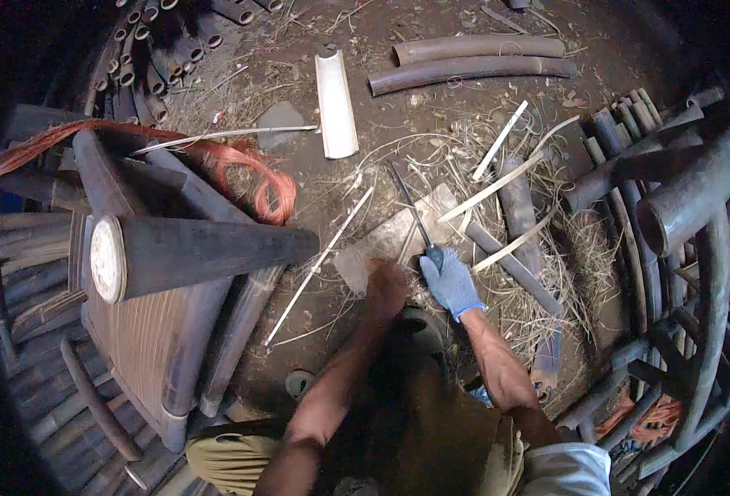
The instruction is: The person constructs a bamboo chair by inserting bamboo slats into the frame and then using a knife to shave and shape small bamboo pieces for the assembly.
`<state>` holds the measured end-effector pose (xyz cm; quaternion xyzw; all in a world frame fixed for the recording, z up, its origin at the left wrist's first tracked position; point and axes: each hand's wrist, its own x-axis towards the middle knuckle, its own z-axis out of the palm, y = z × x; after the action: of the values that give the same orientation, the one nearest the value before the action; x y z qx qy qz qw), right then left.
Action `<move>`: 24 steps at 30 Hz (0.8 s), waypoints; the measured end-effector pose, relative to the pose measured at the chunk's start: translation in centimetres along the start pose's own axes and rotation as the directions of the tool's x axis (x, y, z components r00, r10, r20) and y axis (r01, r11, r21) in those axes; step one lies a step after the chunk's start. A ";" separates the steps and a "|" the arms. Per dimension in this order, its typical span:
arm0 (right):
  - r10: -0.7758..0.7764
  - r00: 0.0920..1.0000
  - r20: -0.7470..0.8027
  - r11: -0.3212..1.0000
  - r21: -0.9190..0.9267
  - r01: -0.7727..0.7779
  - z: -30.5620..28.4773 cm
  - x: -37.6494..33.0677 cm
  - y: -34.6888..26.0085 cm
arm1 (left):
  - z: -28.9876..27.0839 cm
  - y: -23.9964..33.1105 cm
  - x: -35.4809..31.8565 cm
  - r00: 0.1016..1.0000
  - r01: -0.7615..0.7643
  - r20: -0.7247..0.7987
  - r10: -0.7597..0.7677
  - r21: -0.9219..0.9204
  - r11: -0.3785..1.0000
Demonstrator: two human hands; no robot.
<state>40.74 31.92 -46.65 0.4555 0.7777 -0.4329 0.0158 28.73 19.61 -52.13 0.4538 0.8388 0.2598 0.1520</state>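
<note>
One knife [411, 205] across a flat board [381, 244].
Your gloved right hand [453, 283], fingers wrapped round the knife's handle, is at the board's near side; your bare left hand [387, 286] blurs there too, its grip impossible to tell. A pale strip [319, 267] lies left of the board.

Left forearm [329, 393]: bared, angled inward and forward from the lower edge.
Left hand [387, 288]: seen ungloved, caught in blur, its finger pose obscured!
Right forearm [497, 357]: also bared, stretched forward, tilted leftward.
Right wrist [471, 316]: ringed by a blue cuff [469, 311].
Right hand [451, 283]: covered by a grey-blue glove [450, 289], fingers curled.
Pairing: 2 hands held near each other.
</note>
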 end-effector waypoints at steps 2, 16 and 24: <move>-0.011 0.998 -0.059 0.999 0.033 0.013 -0.7 -1.1 -2.4 | -0.2 -1.4 -0.8 0.992 -0.109 0.082 0.100 0.122 0.987; -0.034 0.978 -0.204 0.997 0.067 0.049 -2.7 -2.9 -3.2 | -2.9 3.1 -3.2 0.946 0.320 0.135 -0.294 -0.257 0.912; 0.002 1.000 -0.010 0.999 0.038 -0.002 0.0 -2.2 1.0 | -3.4 3.0 -1.9 0.961 0.271 0.149 -0.233 -0.348 0.897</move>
<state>42.75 30.59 -46.32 0.4586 0.7691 -0.4452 0.0035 30.10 18.38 -47.62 0.3179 0.8183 0.3654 0.3095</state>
